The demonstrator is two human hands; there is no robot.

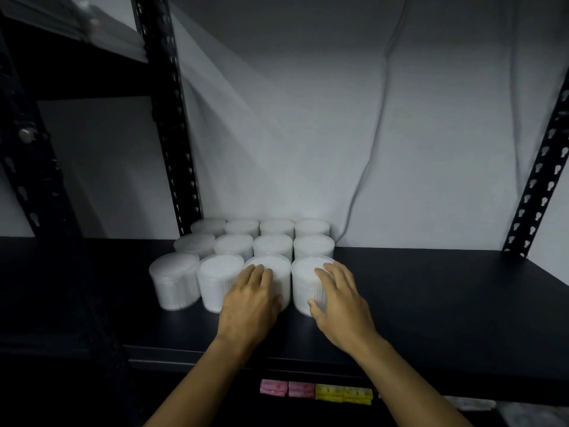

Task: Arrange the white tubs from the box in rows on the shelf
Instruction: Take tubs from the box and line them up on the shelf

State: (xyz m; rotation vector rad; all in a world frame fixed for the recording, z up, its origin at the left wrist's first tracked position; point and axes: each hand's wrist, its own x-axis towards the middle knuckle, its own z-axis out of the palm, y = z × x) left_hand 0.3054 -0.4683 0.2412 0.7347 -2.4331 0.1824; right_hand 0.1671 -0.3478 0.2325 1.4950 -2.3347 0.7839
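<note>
Twelve white tubs (pixel 246 257) stand in three rows of four on the black shelf (pixel 431 288), packed against the left rear upright (pixel 166 118) and reaching back to the pale wall (pixel 338 118). The two front-row tubs on the right are the ones in hand. The left hand (pixel 251 298) lies over the third front tub (pixel 271 272), fingers spread across its lid and front wall. The right hand (pixel 340 295) cups the end tub (pixel 308 282), fingers over the lid, thumb curled against its near side. Both holds look like a settling push, pressing each tub back against the row behind so the front line runs straight.

Left of the left hand, the two other front tubs touch one another, so there is no slack that way. Right of the right hand the shelf runs bare to the right upright (pixel 542 155), room for more columns. Toward the wrists, a strip of shelf separates the tubs from the front lip; below it sit pink and yellow packets (pixel 317 391). The box is not in view.
</note>
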